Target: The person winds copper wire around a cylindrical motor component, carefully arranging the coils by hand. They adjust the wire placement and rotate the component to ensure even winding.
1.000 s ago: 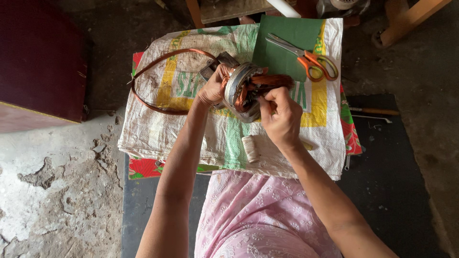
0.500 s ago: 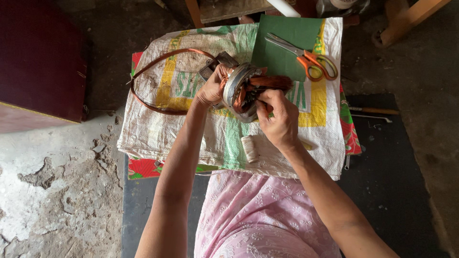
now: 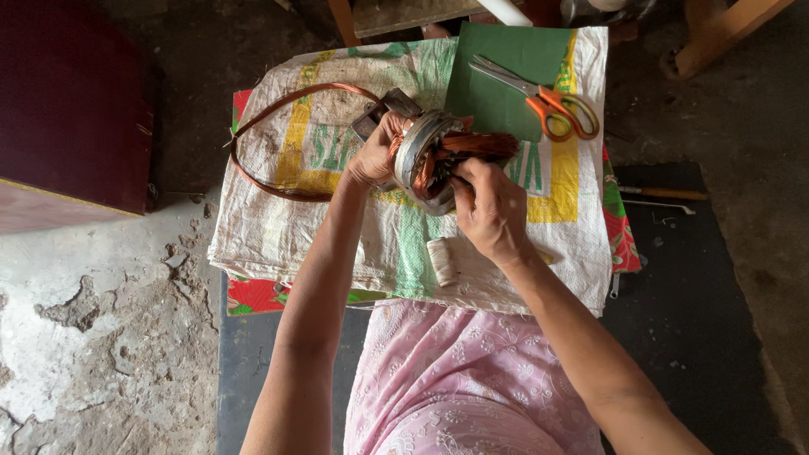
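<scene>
A round metal motor stator [image 3: 428, 145] with copper windings is held above a white woven sack [image 3: 278, 236] spread on a low table. My left hand [image 3: 375, 153] grips the stator's left side. My right hand [image 3: 493, 209] presses its fingers into the copper coils [image 3: 472, 146] on the right side. A loop of copper wire [image 3: 270, 143] lies on the sack to the left of my left hand. A small white spool of thread [image 3: 442, 261] rests on the sack just below my right hand.
Orange-handled scissors [image 3: 548, 99] lie on a green sheet [image 3: 506, 67] at the back right. A dark red box [image 3: 67, 109] stands at left. Wooden furniture legs [image 3: 725, 38] are at the top. A black mat [image 3: 683, 286] covers the floor at right.
My right hand has shifted slightly lower on the stator's coils. My left hand keeps its hold.
</scene>
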